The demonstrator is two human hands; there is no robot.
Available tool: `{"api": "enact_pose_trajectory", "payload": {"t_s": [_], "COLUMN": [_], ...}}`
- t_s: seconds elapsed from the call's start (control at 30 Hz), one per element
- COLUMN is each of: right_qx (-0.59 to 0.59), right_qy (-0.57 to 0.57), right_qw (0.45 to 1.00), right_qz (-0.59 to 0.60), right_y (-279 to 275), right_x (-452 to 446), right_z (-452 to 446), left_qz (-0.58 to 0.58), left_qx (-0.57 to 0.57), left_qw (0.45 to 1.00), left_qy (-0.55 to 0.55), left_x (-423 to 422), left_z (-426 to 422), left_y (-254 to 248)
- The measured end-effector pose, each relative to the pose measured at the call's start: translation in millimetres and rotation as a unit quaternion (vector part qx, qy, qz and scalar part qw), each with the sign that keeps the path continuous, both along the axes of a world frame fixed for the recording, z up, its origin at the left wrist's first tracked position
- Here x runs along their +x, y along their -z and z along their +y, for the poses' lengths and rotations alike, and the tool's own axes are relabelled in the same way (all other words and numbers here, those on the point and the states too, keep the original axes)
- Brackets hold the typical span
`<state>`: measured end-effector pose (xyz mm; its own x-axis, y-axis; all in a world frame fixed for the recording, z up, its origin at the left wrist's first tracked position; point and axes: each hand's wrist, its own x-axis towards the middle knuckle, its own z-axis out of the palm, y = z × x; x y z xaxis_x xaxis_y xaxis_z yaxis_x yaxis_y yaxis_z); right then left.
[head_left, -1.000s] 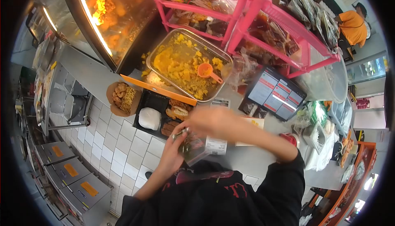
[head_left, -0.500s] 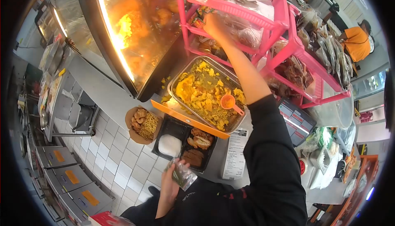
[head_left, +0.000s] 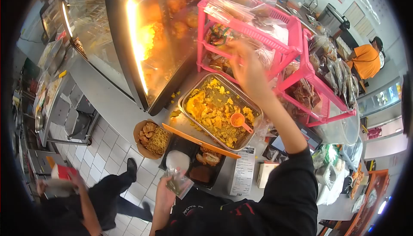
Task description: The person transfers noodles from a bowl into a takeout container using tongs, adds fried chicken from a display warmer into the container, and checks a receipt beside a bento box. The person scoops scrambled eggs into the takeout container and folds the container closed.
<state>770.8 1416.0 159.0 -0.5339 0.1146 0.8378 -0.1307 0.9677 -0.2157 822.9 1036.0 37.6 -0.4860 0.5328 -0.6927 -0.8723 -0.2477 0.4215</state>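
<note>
My left hand (head_left: 161,198) grips a small clear plastic bag (head_left: 180,184) with something green inside, over the near edge of a black meal box (head_left: 175,143). That box holds a mound of white rice (head_left: 177,160), browned fried pieces (head_left: 209,155) and a dark brown patty (head_left: 201,174). My right hand (head_left: 245,66) is raised in front of the pink rack (head_left: 247,29), smeared by motion, so I cannot make out its fingers or anything in them. Below it, a metal tray (head_left: 248,136) contains yellow crumbled food and an orange scoop (head_left: 237,119).
A lit glass warmer (head_left: 144,100) stands at the back left. A noodle box (head_left: 151,139) sits left of the meal box; a receipt (head_left: 243,171) lies to its right. A person (head_left: 97,201) carries a container at lower left. Another, in orange (head_left: 365,59), is far right.
My right hand has drawn back out of the pink rack toward me. The left hand keeps the bag, slightly lower and further left. A person has come in at lower left.
</note>
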Motion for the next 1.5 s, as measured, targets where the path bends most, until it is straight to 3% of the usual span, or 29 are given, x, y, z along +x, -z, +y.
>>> {"api": "enact_pose_trajectory", "payload": {"t_s": [0.1,0.17,0.2,0.27,0.4,0.43,0.5,0.53,0.6,0.63,0.73,0.87,0.97,1.0,1.03,1.13,1.2,1.33,1.4,1.43,1.5], "right_qx": [-0.07,-0.092,-0.09,0.151,0.099,0.1,-0.005,0.057,-0.043,-0.067,-0.073,-0.241,-0.235,-0.288,-0.364,-0.35,-0.392,-0.366,-0.25,-0.249,-0.164], "right_qy": [0.05,0.118,0.117,0.138,0.097,0.095,0.093,0.112,0.148,0.242,0.154,0.123,-0.14,-0.145,-0.158,-0.114,-0.072,-0.065,-0.012,-0.015,-0.03], "right_qw": [0.996,0.983,0.983,0.957,0.931,0.931,0.97,0.981,0.978,0.953,0.977,0.952,0.925,0.889,0.864,0.897,0.878,0.89,0.914,0.913,0.954], "right_qz": [0.012,-0.105,-0.105,-0.207,-0.338,-0.338,-0.223,-0.146,-0.14,-0.169,-0.132,-0.146,-0.262,-0.325,-0.31,-0.246,-0.265,-0.262,-0.318,-0.321,-0.25], "right_y": [-67,-94,-97,-87,-83,-87,-90,-96,-112,-133,-141,-103,-55,-32,-4,79,121,171,181,183,183], "right_x": [32,43,46,45,28,26,23,25,34,46,83,119,114,113,108,86,67,45,46,48,49], "right_z": [11,55,81,131,169,170,180,180,171,114,51,-90,-152,-169,-185,-209,-213,-205,-203,-203,-203], "left_qz": [-0.04,-0.04,-0.042,-0.029,-0.022,-0.012,-0.005,0.015,0.03,0.02,0.108,0.152,0.163,0.171,0.179,0.194,0.191,0.17,0.167,0.168,0.156], "left_qx": [0.037,0.037,0.033,0.031,0.031,0.032,0.03,0.044,0.067,0.049,-0.007,-0.063,-0.078,-0.084,-0.09,-0.11,-0.101,-0.098,-0.107,-0.111,-0.108], "left_qw": [0.998,0.998,0.998,0.999,0.998,0.998,0.998,0.997,0.993,0.994,0.991,0.984,0.982,0.981,0.979,0.973,0.974,0.977,0.976,0.975,0.977], "left_qy": [-0.024,-0.027,-0.023,-0.009,-0.043,-0.047,-0.053,-0.061,-0.089,-0.099,-0.076,-0.065,-0.055,-0.043,-0.031,-0.057,-0.068,-0.09,-0.093,-0.092,-0.098], "left_x": [0,-1,-2,-2,0,0,1,1,1,3,3,-1,-8,-11,-12,-13,-11,-5,0,2,5], "left_z": [-13,-15,-16,-17,-23,-24,-25,-24,-26,-29,-34,-35,-36,-37,-38,-44,-52,-67,-75,-77,-80], "left_y": [15,11,10,10,10,10,7,2,-3,-4,-6,-1,2,1,1,4,5,7,11,13,15]}}
